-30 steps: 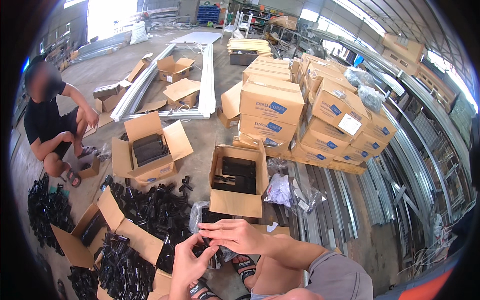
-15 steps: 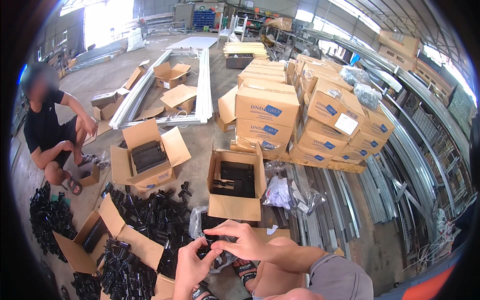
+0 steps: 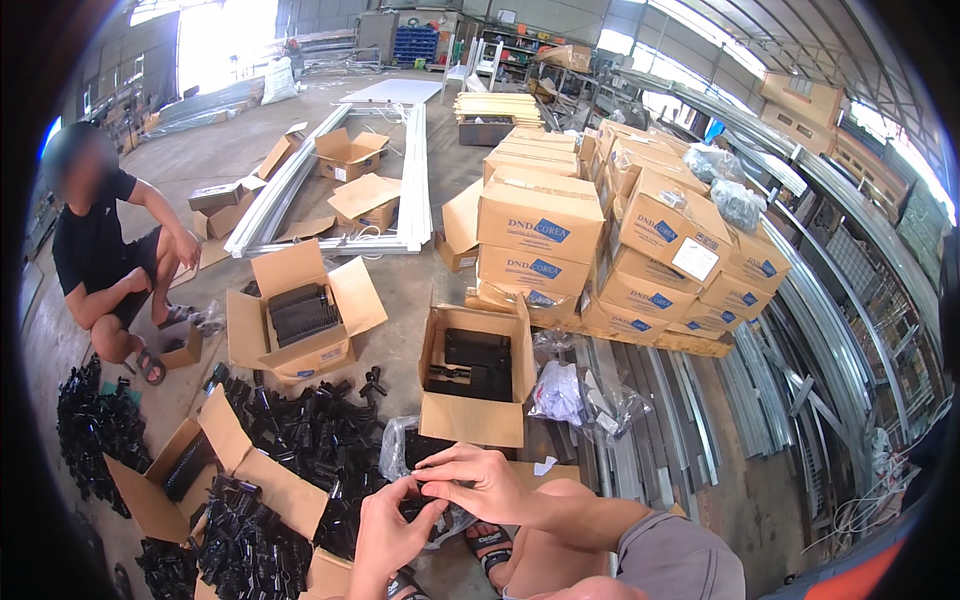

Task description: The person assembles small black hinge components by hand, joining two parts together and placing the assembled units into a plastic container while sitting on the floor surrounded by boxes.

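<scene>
My left hand and my right hand meet low in the middle of the head view. Fingers and thumbs of both are pinched together around something small and dark, mostly hidden by the fingertips. Crumpled clear plastic lies just beyond them. To their left spreads a heap of black tubular parts. Straight ahead stands an open cardboard box with black flat pieces inside. Another open box, further left, holds a stack of black ribbed pieces.
At the left a person squats beside another black heap. Closed cartons are stacked on a wooden pallet. Metal profiles lie on the floor at right, near bagged white gloves. A white frame lies further back.
The view has shifted slightly, so the scene sits a little lower and to the right. My fingers have moved slightly against each other, still pinched together.
</scene>
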The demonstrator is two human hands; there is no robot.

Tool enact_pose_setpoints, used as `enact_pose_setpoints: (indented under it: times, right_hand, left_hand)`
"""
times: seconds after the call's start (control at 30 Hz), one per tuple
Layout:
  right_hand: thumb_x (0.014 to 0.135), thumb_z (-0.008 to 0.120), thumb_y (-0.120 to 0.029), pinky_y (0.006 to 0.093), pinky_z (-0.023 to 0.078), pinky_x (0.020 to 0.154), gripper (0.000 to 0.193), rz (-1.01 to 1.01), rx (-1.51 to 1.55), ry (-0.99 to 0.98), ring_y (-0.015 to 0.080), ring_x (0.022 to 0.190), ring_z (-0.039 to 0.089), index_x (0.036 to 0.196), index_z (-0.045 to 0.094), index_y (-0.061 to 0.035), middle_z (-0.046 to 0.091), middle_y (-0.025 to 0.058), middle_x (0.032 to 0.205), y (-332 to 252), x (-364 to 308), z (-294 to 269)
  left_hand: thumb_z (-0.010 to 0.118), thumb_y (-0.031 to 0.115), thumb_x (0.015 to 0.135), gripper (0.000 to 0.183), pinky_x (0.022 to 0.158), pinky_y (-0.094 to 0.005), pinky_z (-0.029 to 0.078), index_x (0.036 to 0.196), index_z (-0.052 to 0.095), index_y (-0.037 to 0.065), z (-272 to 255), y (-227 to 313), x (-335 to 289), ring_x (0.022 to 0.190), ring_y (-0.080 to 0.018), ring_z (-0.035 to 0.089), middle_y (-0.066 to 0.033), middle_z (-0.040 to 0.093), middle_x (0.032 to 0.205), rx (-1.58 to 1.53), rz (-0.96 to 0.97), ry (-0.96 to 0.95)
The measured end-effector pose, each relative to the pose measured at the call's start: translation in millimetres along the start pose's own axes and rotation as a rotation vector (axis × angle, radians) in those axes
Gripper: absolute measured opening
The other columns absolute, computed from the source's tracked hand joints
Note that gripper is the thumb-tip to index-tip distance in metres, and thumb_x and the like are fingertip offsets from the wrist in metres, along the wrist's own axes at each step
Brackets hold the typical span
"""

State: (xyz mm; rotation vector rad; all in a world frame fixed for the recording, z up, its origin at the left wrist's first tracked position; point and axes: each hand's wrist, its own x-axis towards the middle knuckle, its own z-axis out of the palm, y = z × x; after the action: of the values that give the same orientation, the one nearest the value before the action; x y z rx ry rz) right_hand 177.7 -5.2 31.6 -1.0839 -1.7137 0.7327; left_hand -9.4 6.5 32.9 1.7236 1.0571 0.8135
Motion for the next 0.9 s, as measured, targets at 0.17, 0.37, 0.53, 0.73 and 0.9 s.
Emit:
enact_pose_setpoints:
  times: [0.17, 0.37, 0.53, 0.73, 0.9]
  right_hand:
    - [0.086, 0.077, -0.009, 0.033, 0.056, 0.081, 0.021, -0.005, -0.01, 0.007, 0.0231, 0.096, 0.07, 0.107, 0.078, -0.0055, 0.073, 0.0127, 0.106, -0.8, -0.9, 2.6]
    - [0.087, 0.076, -0.009, 0.0332, 0.056, 0.081, 0.019, -0.018, -0.028, 0.017, 0.0239, 0.095, 0.07, 0.105, 0.077, -0.0045, 0.073, 0.0137, 0.106, -1.0, -3.4, 0.1]
    - [0.083, 0.078, -0.011, 0.0354, 0.054, 0.087, 0.026, -0.211, -0.142, 0.012, 0.0251, 0.102, 0.067, 0.108, 0.076, -0.0052, 0.072, 0.0114, 0.113, 6.1, -3.0, -8.6]
    - [0.078, 0.08, -0.01, 0.0383, 0.054, 0.089, 0.031, -0.439, -0.213, 0.001, 0.0281, 0.104, 0.065, 0.108, 0.076, -0.0061, 0.071, 0.0106, 0.116, -0.1, 13.8, 7.3]
    - [0.075, 0.08, -0.006, 0.0377, 0.058, 0.083, 0.023, -0.44, -0.248, 0.125, 0.0305, 0.095, 0.067, 0.098, 0.076, -0.0048, 0.072, 0.0105, 0.104, 1.9, 1.7, -6.1]
  left_hand:
    - [0.08, 0.01, 0.077, 0.026, 0.069, -0.0311, 0.054, 0.095, 0.069, -0.005, 1.9, 4.6, -3.1, 0.076, -0.0227, 0.073, -0.0157, 0.073, 0.083, -0.071, 0.014, 0.047]
    - [0.08, 0.01, 0.076, 0.026, 0.068, -0.0317, 0.053, 0.095, 0.069, -0.005, 8.0, 2.9, -3.0, 0.075, -0.0251, 0.072, -0.0164, 0.072, 0.082, -0.043, 0.032, 0.07]
    - [0.08, 0.01, 0.076, 0.024, 0.064, -0.0332, 0.051, 0.09, 0.067, -0.005, 8.2, 5.4, 2.1, 0.07, -0.0277, 0.069, -0.0171, 0.069, 0.078, 0.026, 0.068, 0.084]
    - [0.079, 0.016, 0.078, 0.024, 0.068, -0.035, 0.054, 0.093, 0.07, -0.001, -10.4, -7.1, -8.7, 0.076, -0.0295, 0.071, -0.0169, 0.07, 0.085, -0.028, 0.079, 0.058]
    - [0.077, 0.024, 0.084, 0.03, 0.064, -0.0419, 0.05, 0.089, 0.062, -0.001, -5.0, 5.2, 5.4, 0.073, -0.0349, 0.066, -0.0178, 0.065, 0.079, -0.057, 0.16, -0.062]
